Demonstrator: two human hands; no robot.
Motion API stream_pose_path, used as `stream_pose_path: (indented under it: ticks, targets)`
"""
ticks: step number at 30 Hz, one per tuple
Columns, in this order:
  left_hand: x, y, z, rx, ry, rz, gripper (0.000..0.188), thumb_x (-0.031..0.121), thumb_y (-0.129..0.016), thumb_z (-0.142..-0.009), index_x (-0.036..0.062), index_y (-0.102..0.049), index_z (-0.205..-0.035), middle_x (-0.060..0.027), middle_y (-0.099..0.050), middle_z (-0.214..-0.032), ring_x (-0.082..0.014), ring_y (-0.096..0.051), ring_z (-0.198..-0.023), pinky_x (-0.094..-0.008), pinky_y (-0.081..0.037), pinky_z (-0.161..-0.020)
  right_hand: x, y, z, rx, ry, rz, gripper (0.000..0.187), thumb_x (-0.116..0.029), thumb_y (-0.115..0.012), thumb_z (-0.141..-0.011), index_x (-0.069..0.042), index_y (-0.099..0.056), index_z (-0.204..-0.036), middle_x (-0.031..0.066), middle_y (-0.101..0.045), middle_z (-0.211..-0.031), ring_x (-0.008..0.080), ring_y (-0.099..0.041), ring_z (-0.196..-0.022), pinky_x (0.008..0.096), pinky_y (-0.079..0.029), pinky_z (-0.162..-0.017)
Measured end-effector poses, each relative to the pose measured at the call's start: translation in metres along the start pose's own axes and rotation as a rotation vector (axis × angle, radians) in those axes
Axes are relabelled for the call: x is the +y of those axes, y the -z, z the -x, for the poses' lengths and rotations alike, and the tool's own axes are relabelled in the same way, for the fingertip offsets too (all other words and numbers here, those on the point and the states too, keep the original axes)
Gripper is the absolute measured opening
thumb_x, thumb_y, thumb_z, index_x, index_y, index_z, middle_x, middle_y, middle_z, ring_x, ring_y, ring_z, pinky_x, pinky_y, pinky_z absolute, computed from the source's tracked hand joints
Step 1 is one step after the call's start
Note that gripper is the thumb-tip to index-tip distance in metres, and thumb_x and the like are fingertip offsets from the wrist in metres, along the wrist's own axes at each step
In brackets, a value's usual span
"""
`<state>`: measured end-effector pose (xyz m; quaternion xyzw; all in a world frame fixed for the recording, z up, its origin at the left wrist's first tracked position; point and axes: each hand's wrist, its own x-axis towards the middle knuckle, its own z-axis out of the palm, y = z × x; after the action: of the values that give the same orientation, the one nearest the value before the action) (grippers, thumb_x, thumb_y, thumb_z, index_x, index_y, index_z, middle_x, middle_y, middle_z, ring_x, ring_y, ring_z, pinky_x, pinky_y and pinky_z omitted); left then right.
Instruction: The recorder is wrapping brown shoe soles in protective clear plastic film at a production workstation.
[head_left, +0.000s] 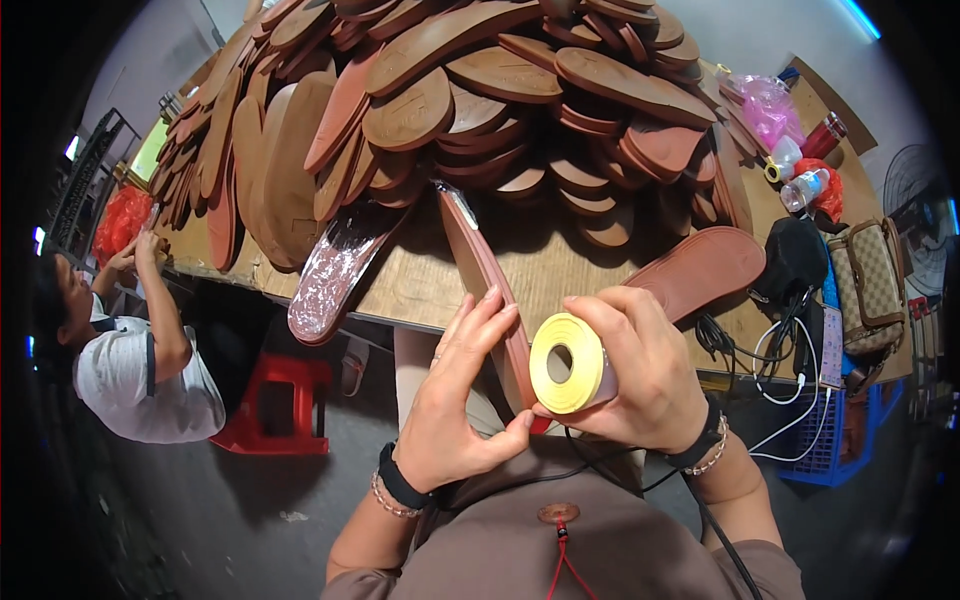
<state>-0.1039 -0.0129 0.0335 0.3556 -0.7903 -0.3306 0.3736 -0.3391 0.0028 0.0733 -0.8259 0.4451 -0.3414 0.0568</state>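
My right hand [650, 365] is closed round a roll of pale yellow labels or tape [568, 362], its round end and hollow core facing up. Beside it, my left hand [455, 390] presses its fingertips to the upper edge of a stack of reddish-brown shoe insoles [478, 258] stood on edge, with the thumb spread near the close end. Clear plastic shows at the stack's far end. The roll and right hand partly hide the near end. To the left lies an insole in clear wrap [335, 275]; to the right lies a bare reddish insole [700, 268].
A large heap of brown insoles [500, 75] covers the back of the wooden table [410, 285]. At right are cables, a checked bag [868, 285], a plastic bottle [803, 190] and a blue crate [830, 440]. Another person [150, 370] works at left near a red stool [280, 405].
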Motion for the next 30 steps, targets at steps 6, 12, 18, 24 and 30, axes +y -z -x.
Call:
stream_pose_path:
  ticks: [6, 12, 18, 24, 30]
  targets:
    - [-0.012, -0.013, -0.004, 0.000, -0.048, -0.102, 0.092, 0.014, -0.085, -0.071, 0.0011, -0.050, -0.155, -0.0261, -0.046, -0.162, -0.0475, -0.036, -0.155, -0.0538, -0.029, -0.129, 0.013, -0.008, 0.000, -0.099, 0.008, -0.031, 0.079, -0.036, -0.091, -0.072, 0.000, -0.055, -0.133, 0.0200, -0.061, -0.109, 0.0365, -0.065, -0.101, 0.0449, -0.054, -0.085]
    - [-0.018, -0.015, -0.001, -0.006, -0.010, -0.053, 0.091, 0.011, -0.084, -0.072, 0.0018, -0.049, -0.156, -0.0233, -0.044, -0.164, -0.0480, -0.037, -0.155, -0.0522, -0.034, -0.126, 0.020, 0.003, -0.006, -0.191, 0.060, -0.114, 0.081, -0.040, -0.092, -0.075, 0.000, -0.055, -0.134, 0.0182, -0.066, -0.107, 0.0396, -0.066, -0.095, 0.0436, -0.053, -0.089]
    - [-0.017, -0.013, -0.002, -0.023, -0.011, -0.057, 0.094, 0.010, -0.085, -0.072, 0.0021, -0.048, -0.157, -0.0230, -0.044, -0.165, -0.0478, -0.039, -0.153, -0.0522, -0.034, -0.126, 0.035, -0.002, -0.008, 0.127, 0.067, -0.026, 0.085, -0.031, -0.101, -0.063, -0.003, -0.061, -0.132, 0.0182, -0.066, -0.116, 0.0378, -0.068, -0.101, 0.0459, -0.057, -0.086]
    - [-0.017, -0.013, -0.003, -0.037, -0.013, -0.068, 0.096, 0.011, -0.084, -0.071, 0.0005, -0.046, -0.159, -0.0222, -0.043, -0.166, -0.0419, -0.036, -0.157, -0.0494, -0.032, -0.128, 0.039, -0.019, -0.011, 0.193, 0.058, 0.048, 0.082, -0.031, -0.099, -0.063, -0.005, -0.063, -0.132, 0.0169, -0.064, -0.116, 0.0365, -0.067, -0.101, 0.0452, -0.055, -0.085]
    - [-0.017, -0.013, -0.001, -0.051, -0.002, -0.066, 0.098, 0.011, -0.083, -0.072, -0.0009, -0.043, -0.160, -0.0239, -0.041, -0.167, -0.0423, -0.036, -0.157, -0.0484, -0.033, -0.128, 0.041, -0.029, -0.010, 0.213, 0.065, 0.050, 0.080, -0.032, -0.098, -0.065, -0.005, -0.064, -0.132, 0.0162, -0.063, -0.116, 0.0358, -0.066, -0.100, 0.0451, -0.054, -0.085]
